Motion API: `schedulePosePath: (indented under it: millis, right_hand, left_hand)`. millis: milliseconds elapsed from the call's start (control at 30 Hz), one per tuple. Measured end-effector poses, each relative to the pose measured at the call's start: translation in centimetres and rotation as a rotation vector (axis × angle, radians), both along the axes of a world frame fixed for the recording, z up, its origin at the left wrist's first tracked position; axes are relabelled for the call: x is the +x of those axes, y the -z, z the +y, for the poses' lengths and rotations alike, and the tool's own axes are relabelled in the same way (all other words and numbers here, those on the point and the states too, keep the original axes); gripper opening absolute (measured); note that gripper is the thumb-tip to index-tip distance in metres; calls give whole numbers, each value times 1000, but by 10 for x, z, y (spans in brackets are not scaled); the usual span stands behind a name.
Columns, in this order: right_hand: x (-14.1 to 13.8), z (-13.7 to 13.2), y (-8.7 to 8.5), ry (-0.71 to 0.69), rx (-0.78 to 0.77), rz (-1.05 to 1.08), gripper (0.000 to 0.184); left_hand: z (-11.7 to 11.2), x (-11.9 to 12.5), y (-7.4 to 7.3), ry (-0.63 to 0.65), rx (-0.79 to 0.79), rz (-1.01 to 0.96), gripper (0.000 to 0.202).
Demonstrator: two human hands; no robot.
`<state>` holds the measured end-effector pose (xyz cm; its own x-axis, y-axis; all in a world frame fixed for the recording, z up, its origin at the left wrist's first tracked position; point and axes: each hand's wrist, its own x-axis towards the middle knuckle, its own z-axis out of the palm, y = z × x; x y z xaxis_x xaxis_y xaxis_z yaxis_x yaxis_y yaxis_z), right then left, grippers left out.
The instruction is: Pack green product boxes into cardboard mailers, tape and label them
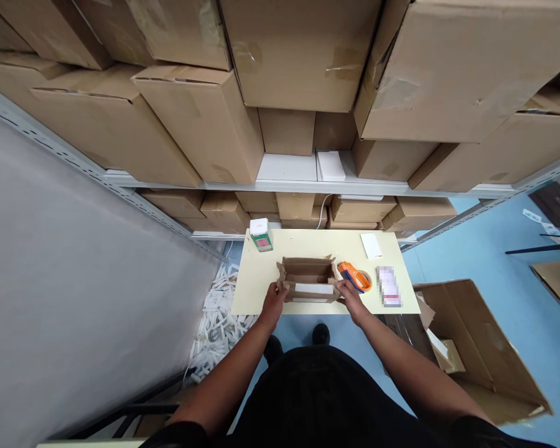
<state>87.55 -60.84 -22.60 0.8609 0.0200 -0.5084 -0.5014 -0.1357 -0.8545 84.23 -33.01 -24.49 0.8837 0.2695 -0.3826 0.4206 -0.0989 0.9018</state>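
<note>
A small open cardboard box (308, 274) stands on a pale yellow table (317, 246), flaps up, with a white flat item (313, 289) lying inside near its front wall. My left hand (274, 301) grips the box's near left corner, fingers curled on the wall. At the near right corner my right hand (350, 295) holds the box the same way. An orange tape dispenser (355, 276) lies just right of the box, close to my right hand.
On the table are a small green-and-white box (260, 235) at the back left, a white card (371, 245) and a blurred sheet (388, 286). Shelves of large cartons (303, 56) rise behind. An open big carton (476, 348) sits on the floor right; white paper scraps (217, 323) lie left.
</note>
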Motion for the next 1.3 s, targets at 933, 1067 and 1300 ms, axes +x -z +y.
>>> schedulePosePath:
  millis: [933, 1067, 1300]
  right_hand:
    - [10, 8, 13, -67, -455, -76, 37]
    - [7, -4, 22, -42, -397, -43, 43]
    - [16, -9, 3, -153, -472, -159, 34]
  left_hand:
    - [-9, -19, 7, -35, 23, 111, 55]
    - [-13, -14, 3, -96, 55, 77, 57]
    - [-8, -30, -15, -13, -65, -72, 57]
